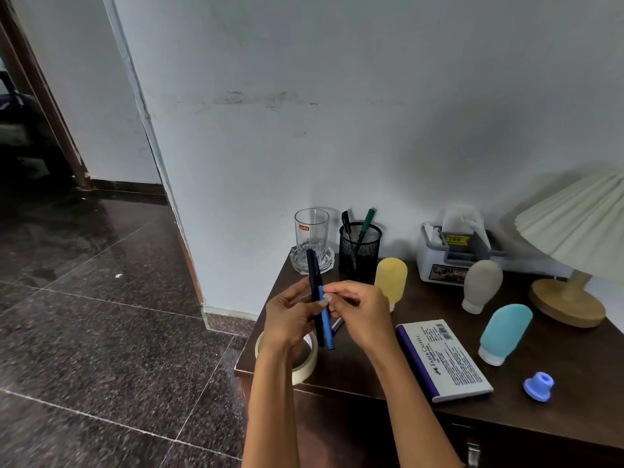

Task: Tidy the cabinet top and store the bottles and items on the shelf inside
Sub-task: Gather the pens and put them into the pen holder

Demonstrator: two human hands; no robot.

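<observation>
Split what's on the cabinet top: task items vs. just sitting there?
Task items:
- black pen and blue pen, held by left hand and right hand
- yellow bottle, grey bottle, blue bottle
- blue cap
- tape roll
- Faber-Castell box

Probably staying:
- lamp
- mesh pen holder
- glass
- tissue box

A dark brown wooden cabinet top (pixel 398 373) stands against the white wall. At its back sit a clear glass (pixel 311 235) on a glass coaster, a black mesh pen holder (pixel 360 248) and a grey box (pixel 454 255). A yellow bottle (pixel 391 280), a grey bottle (pixel 481 286) and a blue bottle (pixel 503 332) stand cap-down. A tape roll (pixel 305 366) lies at the front left corner, a Faber-Castell box (pixel 444 359) near the front edge, a blue cap (pixel 539 386) to its right, a lamp base (pixel 567 304) far right
</observation>
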